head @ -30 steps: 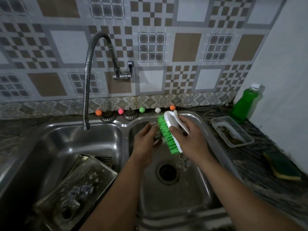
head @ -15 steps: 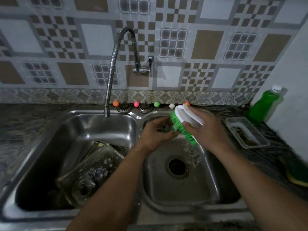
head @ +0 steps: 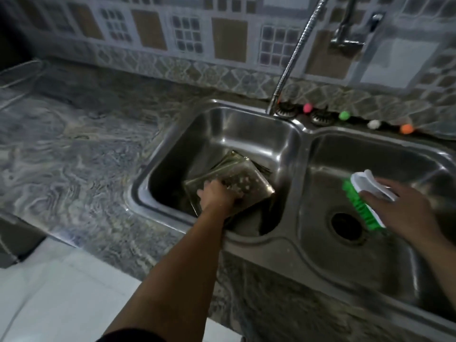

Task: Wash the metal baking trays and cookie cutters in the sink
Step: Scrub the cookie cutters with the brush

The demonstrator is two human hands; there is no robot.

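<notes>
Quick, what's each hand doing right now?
Left hand: down on the baking trays, grip unclear.
Right hand: closed on the scrub brush.

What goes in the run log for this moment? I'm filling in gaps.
left hand: reaching onto baking tray, left basin | right hand: holding scrub brush over right basin | grip on tray: unclear

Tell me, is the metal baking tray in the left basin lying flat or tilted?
Tilted. The metal baking tray leans on other trays, its far corner raised toward the left basin wall.
</notes>
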